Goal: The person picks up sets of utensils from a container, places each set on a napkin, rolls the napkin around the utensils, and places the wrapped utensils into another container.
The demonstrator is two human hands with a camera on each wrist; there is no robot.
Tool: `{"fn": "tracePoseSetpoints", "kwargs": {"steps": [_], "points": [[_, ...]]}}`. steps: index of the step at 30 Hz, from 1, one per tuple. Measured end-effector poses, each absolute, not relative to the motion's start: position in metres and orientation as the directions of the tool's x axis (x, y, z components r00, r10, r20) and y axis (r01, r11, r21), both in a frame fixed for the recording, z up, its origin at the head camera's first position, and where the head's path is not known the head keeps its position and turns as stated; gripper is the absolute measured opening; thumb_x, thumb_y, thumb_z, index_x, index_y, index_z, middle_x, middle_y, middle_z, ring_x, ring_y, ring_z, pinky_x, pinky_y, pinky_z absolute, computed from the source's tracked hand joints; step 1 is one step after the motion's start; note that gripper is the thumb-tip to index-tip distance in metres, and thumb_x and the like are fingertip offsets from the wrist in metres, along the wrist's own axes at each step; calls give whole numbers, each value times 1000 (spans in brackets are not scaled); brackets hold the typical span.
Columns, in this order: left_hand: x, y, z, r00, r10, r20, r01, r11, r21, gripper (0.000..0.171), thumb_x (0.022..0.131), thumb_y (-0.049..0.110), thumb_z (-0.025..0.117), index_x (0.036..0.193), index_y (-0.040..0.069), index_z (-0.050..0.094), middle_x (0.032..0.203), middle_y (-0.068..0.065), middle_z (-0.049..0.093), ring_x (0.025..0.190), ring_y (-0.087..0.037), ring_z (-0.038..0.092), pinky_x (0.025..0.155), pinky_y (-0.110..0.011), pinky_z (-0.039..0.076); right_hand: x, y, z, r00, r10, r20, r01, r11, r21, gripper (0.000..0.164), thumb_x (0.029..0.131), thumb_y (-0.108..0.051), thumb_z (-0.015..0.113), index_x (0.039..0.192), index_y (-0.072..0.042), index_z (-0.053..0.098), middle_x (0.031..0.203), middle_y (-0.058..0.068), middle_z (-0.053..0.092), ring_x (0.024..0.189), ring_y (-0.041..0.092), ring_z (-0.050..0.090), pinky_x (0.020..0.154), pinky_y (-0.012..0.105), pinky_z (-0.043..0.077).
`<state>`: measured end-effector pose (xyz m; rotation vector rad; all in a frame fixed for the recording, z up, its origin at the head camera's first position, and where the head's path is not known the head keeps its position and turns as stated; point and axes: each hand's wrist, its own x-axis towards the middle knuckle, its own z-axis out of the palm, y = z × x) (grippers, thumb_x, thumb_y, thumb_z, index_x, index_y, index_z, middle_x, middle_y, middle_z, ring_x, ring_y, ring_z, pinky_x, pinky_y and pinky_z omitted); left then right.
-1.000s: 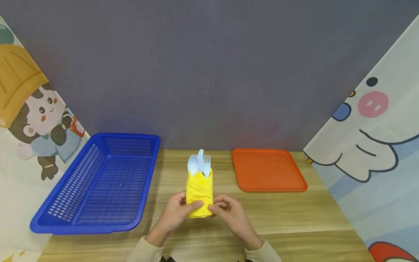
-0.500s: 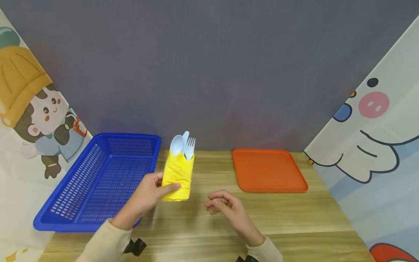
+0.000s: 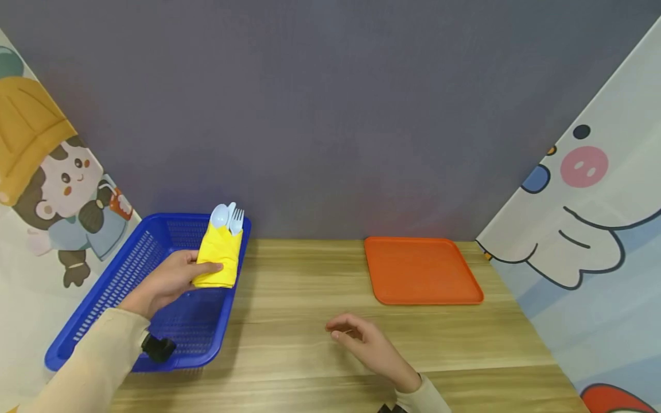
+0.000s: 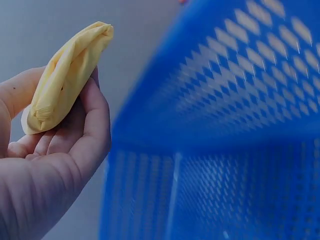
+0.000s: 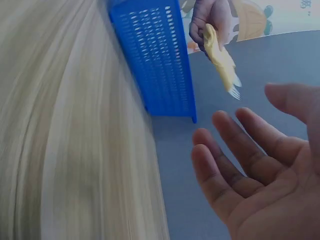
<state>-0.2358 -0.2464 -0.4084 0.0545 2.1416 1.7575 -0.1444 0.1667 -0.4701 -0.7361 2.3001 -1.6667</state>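
My left hand pinches the lower part of a folded yellow napkin, thumb in front and fingers behind. Out of the napkin's top stick a pale blue spoon, a knife and a fork. In the head view this bundle appears over the far right part of the blue basket; the right wrist view has it raised above the rim. The left wrist view shows the napkin from its folded end. Over the table, my right hand holds nothing, its fingers loosely bent.
An orange tray lies at the back right of the wooden table. Behind the table rises a grey panel. Printed cartoon sheets stand along both sides, and the basket's left side is close to one.
My right hand has let go of the napkin and stays near the table's middle. My left hand has carried the bundle leftward and up from the middle to the basket.
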Motion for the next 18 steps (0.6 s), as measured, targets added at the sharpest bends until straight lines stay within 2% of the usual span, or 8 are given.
{"fn": "tracePoseSetpoints", "kwargs": {"steps": [4, 9, 18], "points": [[-243, -266, -423, -920, 236, -314, -237, 304, 923, 60, 98, 23, 66, 135, -18, 42, 105, -11, 69, 92, -20, 67, 82, -37, 58, -145, 170, -476, -839, -534, 107, -293, 277, -915, 23, 102, -20, 59, 123, -13, 65, 119, 9, 67, 107, 30, 64, 89, 39, 54], [-250, -277, -440, -898, 216, -385, -285, 381, 879, 49, 98, 19, 64, 126, -18, 49, 96, -9, 69, 85, -19, 65, 79, -41, 58, -146, 171, -481, -838, -535, 106, -303, 295, -906, 22, 101, -11, 60, 123, -12, 65, 118, 10, 67, 106, 33, 64, 89, 39, 54], [-260, -272, -457, -857, 194, -478, -354, 452, 819, 40, 91, 15, 69, 114, -14, 54, 90, -9, 67, 80, -19, 65, 74, -38, 58, -147, 172, -485, -822, -553, 132, -332, 278, -901, 20, 102, -18, 61, 121, -14, 65, 117, 15, 67, 105, 25, 65, 90, 37, 54]]}}
